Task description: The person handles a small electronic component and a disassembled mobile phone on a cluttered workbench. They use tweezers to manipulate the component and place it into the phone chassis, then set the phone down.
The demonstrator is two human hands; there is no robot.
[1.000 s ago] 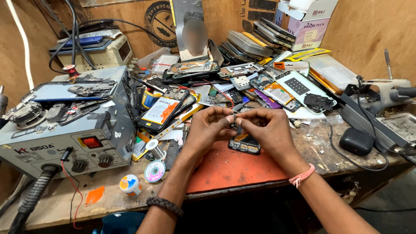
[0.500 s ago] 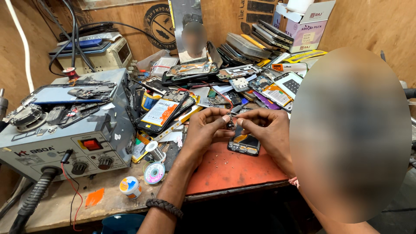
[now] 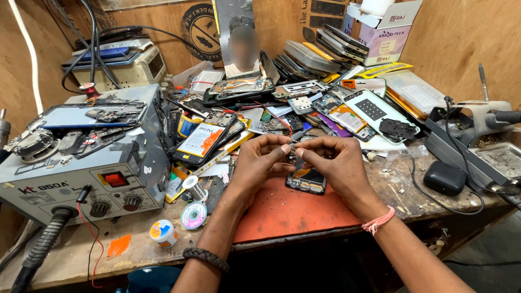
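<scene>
Both my hands meet above the bench and pinch a small metal phone part (image 3: 292,151) between their fingertips. My left hand (image 3: 261,161) grips it from the left, my right hand (image 3: 336,163) from the right. Right below them an opened dark phone (image 3: 307,181) lies on a red work mat (image 3: 287,212). A braided band circles my left wrist and a pink thread my right.
A grey hot-air rework station (image 3: 87,157) with a hose fills the left. Solder wire spools (image 3: 193,215) and a small flux tin (image 3: 163,232) lie near the mat. Heaps of phone parts and batteries (image 3: 202,142) crowd the back. A black case (image 3: 444,178) and a soldering stand (image 3: 483,116) stand at the right.
A blurred shape that covered the right side half a second ago is gone. My hands stay in place, still working the small part between the fingertips.
</scene>
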